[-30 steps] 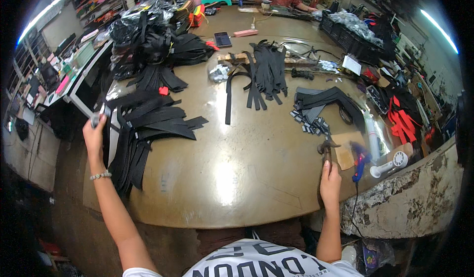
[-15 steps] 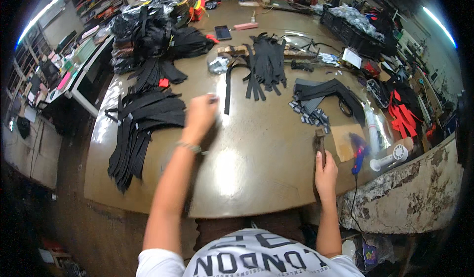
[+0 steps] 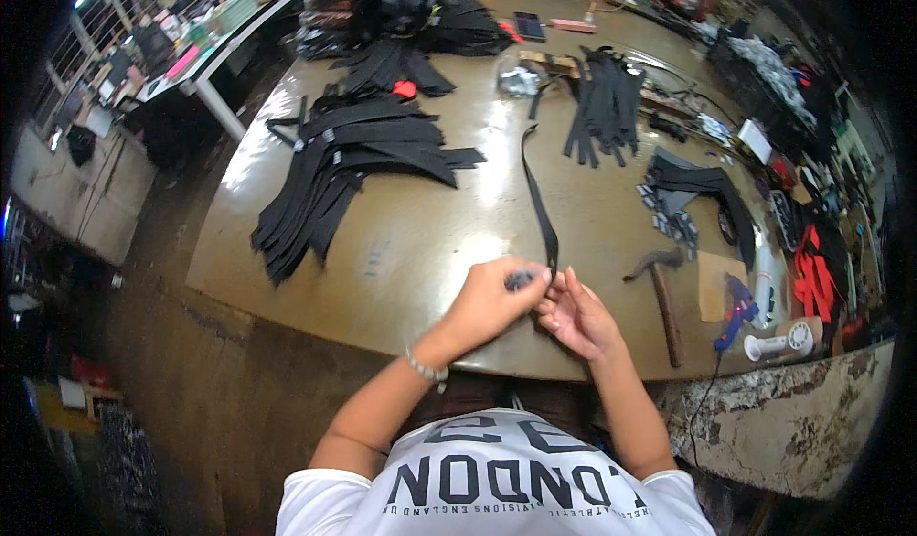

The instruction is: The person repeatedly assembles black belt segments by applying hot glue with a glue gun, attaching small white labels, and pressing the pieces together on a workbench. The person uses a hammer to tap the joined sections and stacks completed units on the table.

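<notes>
A long black strap [image 3: 538, 197] runs from mid-table down to my hands, near the front edge. My left hand [image 3: 487, 299] is closed, its fingertips on the strap's near end. A small dark grey piece [image 3: 519, 280] shows in that fist; its kind is unclear. My right hand [image 3: 580, 318], palm turned up and fingers curled, meets the left fingertips at the same strap end; its exact grip is partly hidden. To its right a hammer [image 3: 666, 311] with a wooden handle lies on the table [image 3: 430, 249], touched by neither hand.
Black straps [image 3: 330, 173] lie heaped at left, with another bundle [image 3: 608, 101] at the far middle. Grey-tipped straps [image 3: 702, 178] rest at right. Near the right edge are a brown card [image 3: 718, 288], a blue glue gun [image 3: 737, 311] and a white spool [image 3: 783, 342]. Someone sits opposite.
My right hand has let go of the hammer, now lying on the table, and moved left. My left hand has come back toward me with a strap. The view has shifted.
</notes>
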Motion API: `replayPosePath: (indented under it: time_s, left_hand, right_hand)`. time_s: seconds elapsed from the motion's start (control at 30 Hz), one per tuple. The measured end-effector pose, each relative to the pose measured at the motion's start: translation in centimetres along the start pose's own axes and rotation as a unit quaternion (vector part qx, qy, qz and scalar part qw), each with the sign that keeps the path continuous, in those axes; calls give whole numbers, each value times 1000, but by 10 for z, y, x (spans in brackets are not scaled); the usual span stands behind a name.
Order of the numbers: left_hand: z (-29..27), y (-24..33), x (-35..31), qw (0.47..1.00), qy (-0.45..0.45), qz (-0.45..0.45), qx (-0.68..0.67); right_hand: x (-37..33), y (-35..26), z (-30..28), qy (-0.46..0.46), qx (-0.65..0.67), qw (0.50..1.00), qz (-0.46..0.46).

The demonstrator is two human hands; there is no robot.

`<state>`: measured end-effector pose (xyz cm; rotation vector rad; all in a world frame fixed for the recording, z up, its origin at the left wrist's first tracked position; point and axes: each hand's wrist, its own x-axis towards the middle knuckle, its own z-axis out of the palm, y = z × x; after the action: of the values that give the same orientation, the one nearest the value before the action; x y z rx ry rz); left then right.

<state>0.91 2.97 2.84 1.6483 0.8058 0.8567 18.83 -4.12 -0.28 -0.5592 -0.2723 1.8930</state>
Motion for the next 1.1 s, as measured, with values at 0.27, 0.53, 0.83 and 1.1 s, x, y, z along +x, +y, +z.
replayPosePath:
  time_s: [0.27, 0.53, 0.83, 1.1]
  left_hand:
    - [-16, -2, -88, 989, -59, -31, 128]
    - [11, -19, -90, 961, 3, 17, 277]
    - [18, -47, -101, 947, -32, 130, 293]
    - [7, -46, -105, 948, -67, 169, 261]
  right_hand:
    - [63, -98, 3, 113, -375, 919, -49]
    - [160, -121, -30, 141, -694, 659, -254]
    - [169, -100, -50, 210, -721, 547, -370]
    - [150, -91, -36, 173, -846, 404, -302]
